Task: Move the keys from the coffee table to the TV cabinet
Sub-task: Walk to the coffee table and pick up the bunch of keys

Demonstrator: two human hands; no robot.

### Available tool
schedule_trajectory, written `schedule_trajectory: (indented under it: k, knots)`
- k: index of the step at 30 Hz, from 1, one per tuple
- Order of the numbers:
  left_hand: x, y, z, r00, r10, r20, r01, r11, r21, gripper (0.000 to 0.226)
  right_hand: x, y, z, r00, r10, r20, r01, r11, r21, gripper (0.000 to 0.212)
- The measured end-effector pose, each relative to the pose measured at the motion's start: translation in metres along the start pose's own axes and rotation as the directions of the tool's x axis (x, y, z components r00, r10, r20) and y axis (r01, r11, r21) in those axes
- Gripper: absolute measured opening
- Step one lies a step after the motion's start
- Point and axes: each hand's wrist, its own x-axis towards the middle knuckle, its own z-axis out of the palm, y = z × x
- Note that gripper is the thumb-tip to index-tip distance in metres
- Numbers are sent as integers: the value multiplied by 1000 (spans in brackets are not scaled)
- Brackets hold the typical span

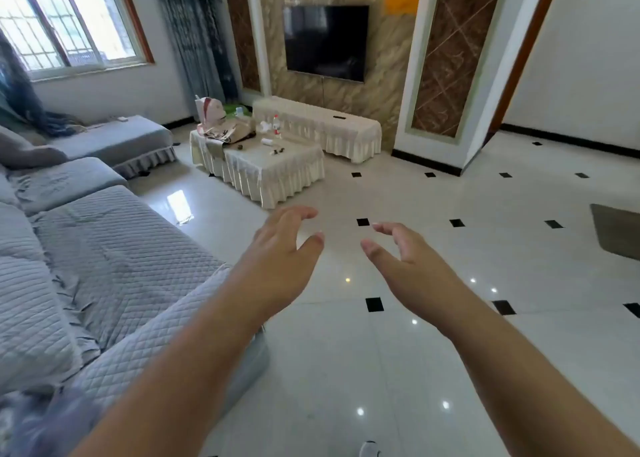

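Observation:
A small dark bunch, the keys (278, 151), lies on the cream-covered coffee table (273, 176) across the room. Behind it, against the marble wall, stands the long TV cabinet (322, 124) with a cream cloth and a small dark item on top. My left hand (282, 249) and my right hand (403, 252) are stretched out in front of me over the floor, well short of the table. Both hands are empty with fingers spread.
A grey quilted sofa (104, 256) runs along the left. The coffee table also carries a water bottle (276, 125), bags (209, 110) and papers. A wall-mounted TV (325, 41) hangs above the cabinet. Glossy tiled floor (415, 186) stretches between me and the table; a mat (616, 230) lies far right.

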Motion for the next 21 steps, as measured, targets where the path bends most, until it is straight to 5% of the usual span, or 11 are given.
schedule_trajectory:
  k: [11,21]
  knots:
    - [112,-13,53,995,-98,-10,98,993,61,37,125,64,-11,1000,19,-9,-19,1000,-1,57]
    - [189,-40,98,969,-246,6,246,968,58,43,226,110,-26,991,48,125,-51,998,26,58]
